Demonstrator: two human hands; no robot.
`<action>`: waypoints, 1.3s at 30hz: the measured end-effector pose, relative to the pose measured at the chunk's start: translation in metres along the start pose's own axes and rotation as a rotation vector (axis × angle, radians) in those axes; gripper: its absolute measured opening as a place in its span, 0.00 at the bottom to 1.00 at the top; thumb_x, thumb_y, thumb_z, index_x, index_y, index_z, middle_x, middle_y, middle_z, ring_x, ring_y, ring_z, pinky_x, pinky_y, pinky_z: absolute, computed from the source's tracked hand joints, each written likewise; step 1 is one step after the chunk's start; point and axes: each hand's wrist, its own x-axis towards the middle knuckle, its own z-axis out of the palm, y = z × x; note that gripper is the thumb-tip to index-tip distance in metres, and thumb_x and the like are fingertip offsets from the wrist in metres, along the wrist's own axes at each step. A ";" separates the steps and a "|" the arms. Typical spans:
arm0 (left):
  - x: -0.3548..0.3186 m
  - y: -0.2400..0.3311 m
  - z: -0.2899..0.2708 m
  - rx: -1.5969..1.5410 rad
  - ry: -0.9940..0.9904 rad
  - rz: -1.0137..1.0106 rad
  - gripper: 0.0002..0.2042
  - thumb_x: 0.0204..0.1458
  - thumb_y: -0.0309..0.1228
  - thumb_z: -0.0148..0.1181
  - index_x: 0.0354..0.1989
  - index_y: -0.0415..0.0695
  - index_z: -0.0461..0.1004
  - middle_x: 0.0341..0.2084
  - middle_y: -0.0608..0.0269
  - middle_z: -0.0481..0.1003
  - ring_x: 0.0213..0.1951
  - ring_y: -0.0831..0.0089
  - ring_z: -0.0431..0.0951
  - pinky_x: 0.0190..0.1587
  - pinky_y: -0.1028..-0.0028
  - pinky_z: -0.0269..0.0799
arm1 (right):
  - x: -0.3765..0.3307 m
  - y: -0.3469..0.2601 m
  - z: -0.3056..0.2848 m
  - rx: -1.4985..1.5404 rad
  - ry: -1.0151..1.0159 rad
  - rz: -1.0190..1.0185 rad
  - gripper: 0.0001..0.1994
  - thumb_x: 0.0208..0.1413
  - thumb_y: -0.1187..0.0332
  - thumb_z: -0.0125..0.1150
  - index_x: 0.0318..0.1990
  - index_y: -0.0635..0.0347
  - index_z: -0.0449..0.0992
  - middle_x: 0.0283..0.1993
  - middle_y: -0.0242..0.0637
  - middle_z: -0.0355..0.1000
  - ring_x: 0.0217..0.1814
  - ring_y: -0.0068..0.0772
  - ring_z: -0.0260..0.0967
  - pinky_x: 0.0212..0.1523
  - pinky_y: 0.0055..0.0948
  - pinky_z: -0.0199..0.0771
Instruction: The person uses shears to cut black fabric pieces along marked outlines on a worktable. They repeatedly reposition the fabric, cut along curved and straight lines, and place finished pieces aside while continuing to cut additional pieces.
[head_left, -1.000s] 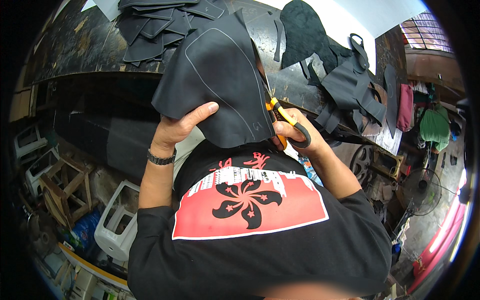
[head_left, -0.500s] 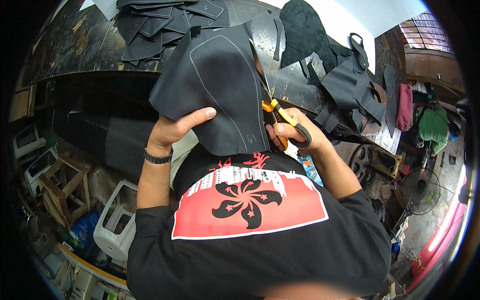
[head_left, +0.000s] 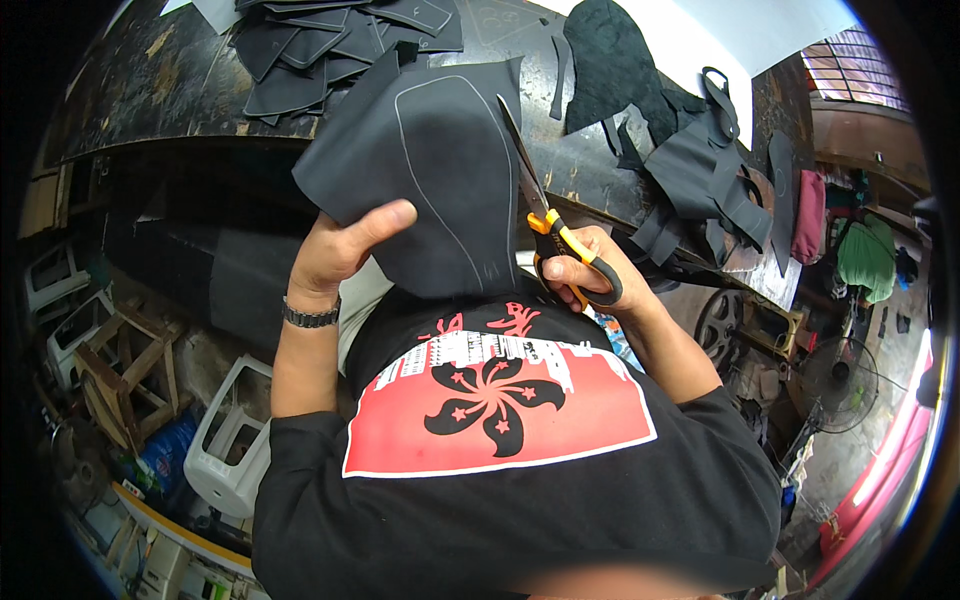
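A black sheet of leather-like material (head_left: 420,180) with a curved outline drawn on it in a light line hangs in front of my chest. My left hand (head_left: 345,245) grips its lower left part, thumb on top and the fingers hidden beneath. In my right hand (head_left: 590,262) are scissors (head_left: 545,215) with yellow-and-black handles, fingers wrapped in the loops. Their blades point up and away, lying along the sheet's right edge beside the drawn line. One blade shows over the sheet; whether material lies between the blades is hard to tell.
Stacked black cut pieces (head_left: 350,45) lie on the dark, worn table (head_left: 180,90) at the far left. Black scraps (head_left: 710,175) and a dark suede-like piece (head_left: 610,65) lie right of the sheet. A white plastic stool (head_left: 228,440) and wooden stool (head_left: 125,375) stand lower left, a fan (head_left: 838,385) lower right.
The sheet has turned and shifted slightly left with my left hand. My right hand and the scissors have moved a little right, and more of the blades shows.
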 end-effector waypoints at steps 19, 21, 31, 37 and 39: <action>0.004 -0.005 0.008 0.221 0.080 0.216 0.11 0.53 0.25 0.63 0.45 0.37 0.75 0.39 0.66 0.76 0.41 0.78 0.73 0.47 0.77 0.69 | 0.007 -0.003 0.007 0.004 0.045 -0.054 0.18 0.51 0.55 0.68 0.23 0.59 0.71 0.16 0.28 0.65 0.14 0.17 0.61 0.15 0.18 0.59; 0.005 -0.006 0.008 0.222 0.077 0.202 0.12 0.53 0.25 0.63 0.45 0.37 0.75 0.39 0.66 0.76 0.41 0.78 0.73 0.47 0.77 0.68 | 0.004 -0.004 0.009 -0.038 0.074 -0.023 0.18 0.52 0.56 0.68 0.22 0.59 0.70 0.15 0.29 0.64 0.13 0.17 0.61 0.14 0.19 0.58; 0.003 -0.003 0.008 0.235 0.027 0.158 0.13 0.53 0.24 0.63 0.46 0.37 0.74 0.40 0.66 0.76 0.42 0.77 0.74 0.49 0.77 0.68 | 0.013 -0.009 0.003 -0.059 0.044 -0.068 0.21 0.52 0.51 0.64 0.23 0.62 0.70 0.16 0.31 0.64 0.15 0.21 0.62 0.16 0.20 0.59; 0.000 -0.004 0.012 0.189 0.023 0.149 0.14 0.53 0.24 0.63 0.48 0.36 0.73 0.42 0.65 0.75 0.43 0.76 0.73 0.49 0.76 0.69 | 0.020 -0.009 0.004 0.045 0.020 -0.161 0.21 0.53 0.52 0.66 0.20 0.59 0.69 0.16 0.30 0.65 0.15 0.20 0.63 0.18 0.21 0.61; 0.001 -0.002 0.011 0.232 0.017 0.147 0.14 0.53 0.24 0.63 0.48 0.36 0.73 0.42 0.65 0.75 0.43 0.76 0.73 0.49 0.76 0.69 | 0.017 -0.010 0.003 0.018 0.006 -0.167 0.21 0.53 0.53 0.66 0.20 0.58 0.68 0.15 0.30 0.64 0.14 0.20 0.62 0.17 0.21 0.60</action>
